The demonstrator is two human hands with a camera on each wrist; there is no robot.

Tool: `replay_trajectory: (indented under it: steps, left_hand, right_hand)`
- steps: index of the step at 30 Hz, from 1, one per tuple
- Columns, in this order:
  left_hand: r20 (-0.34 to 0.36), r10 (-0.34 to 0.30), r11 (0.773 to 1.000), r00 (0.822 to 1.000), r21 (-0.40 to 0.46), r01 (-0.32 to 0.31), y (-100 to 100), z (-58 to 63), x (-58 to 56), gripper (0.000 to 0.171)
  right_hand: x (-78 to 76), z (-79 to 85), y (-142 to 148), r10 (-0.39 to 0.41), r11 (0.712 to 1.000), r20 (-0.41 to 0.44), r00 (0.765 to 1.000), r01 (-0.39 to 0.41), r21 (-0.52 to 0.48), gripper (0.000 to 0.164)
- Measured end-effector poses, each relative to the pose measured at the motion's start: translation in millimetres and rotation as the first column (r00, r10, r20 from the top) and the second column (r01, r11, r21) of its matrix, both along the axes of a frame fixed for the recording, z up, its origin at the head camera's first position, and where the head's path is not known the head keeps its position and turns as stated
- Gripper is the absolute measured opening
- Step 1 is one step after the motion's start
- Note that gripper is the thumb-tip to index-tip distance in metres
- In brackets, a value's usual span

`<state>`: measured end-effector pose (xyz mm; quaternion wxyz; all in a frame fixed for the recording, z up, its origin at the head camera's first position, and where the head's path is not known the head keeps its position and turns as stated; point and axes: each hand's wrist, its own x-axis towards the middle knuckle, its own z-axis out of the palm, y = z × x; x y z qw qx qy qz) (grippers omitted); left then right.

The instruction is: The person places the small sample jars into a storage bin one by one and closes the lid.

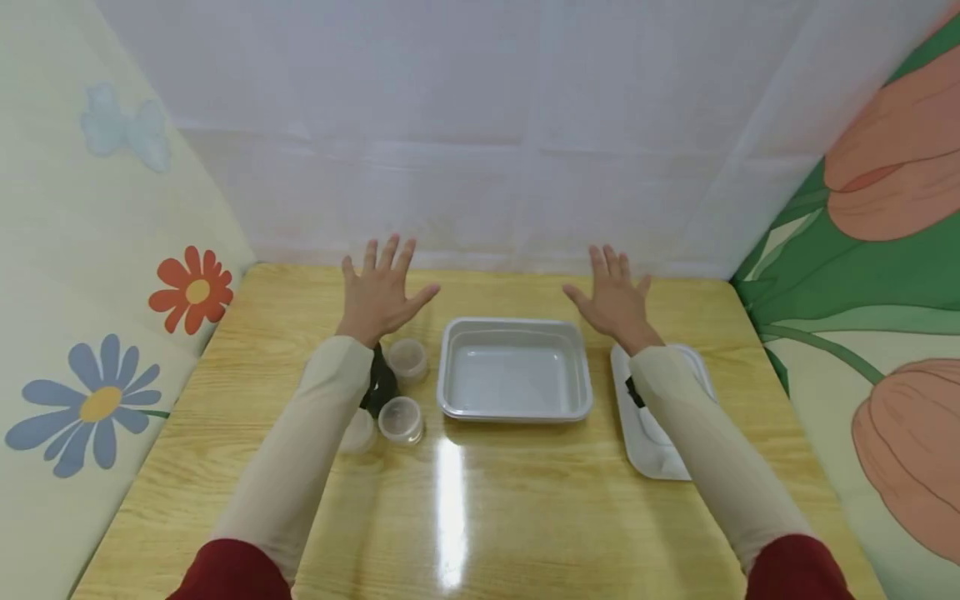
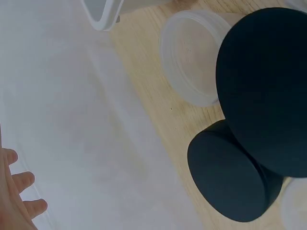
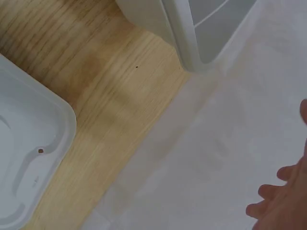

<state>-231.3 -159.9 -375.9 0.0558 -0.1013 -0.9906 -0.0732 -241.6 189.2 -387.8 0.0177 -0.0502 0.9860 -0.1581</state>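
Note:
Both hands are held up with fingers spread and nothing in them. My left hand (image 1: 377, 296) is above the table's back left, just beyond several small clear plastic cups (image 1: 401, 419) and dark round-topped objects (image 2: 264, 91), partly hidden by the sleeve in the head view. On the other side, my right hand (image 1: 617, 302) hovers past a white tray-like lid (image 1: 637, 454), which the forearm partly covers. A small black item (image 1: 635, 392) shows on the lid, its kind unclear. Between the hands sits a white rectangular container (image 1: 513, 379), open at the top with nothing visible inside.
A wooden table (image 1: 525, 517) carries everything. White sheeting (image 1: 480, 142) closes off the back edge. Walls with painted flowers stand on both sides, a red flower (image 1: 197, 290) at left and pink tulips (image 1: 911, 450) at right.

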Motion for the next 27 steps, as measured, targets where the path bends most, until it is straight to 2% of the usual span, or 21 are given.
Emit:
replay_trajectory:
  steps: [8,15,27]
  left_hand:
    - [-0.017,0.025,0.999,1.0,0.024,-0.024,-9,0.5,10.4,0.084]
    - [0.002,0.049,0.997,0.999,0.066,-0.049,-22,-6.9,21.9,0.082]
    - [0.009,0.081,0.987,0.997,0.135,-0.082,-37,-20.7,43.3,0.079]
  right_hand:
    - [13.2,-1.6,6,-0.037,0.988,0.012,0.999,0.038,-0.15,0.075]
    - [24.7,-4.4,4,0.0,0.954,-0.004,1.0,-0.002,-0.3,0.073]
    - [48.6,-11.8,-2,-0.003,0.943,0.048,0.999,0.019,-0.333,0.069]
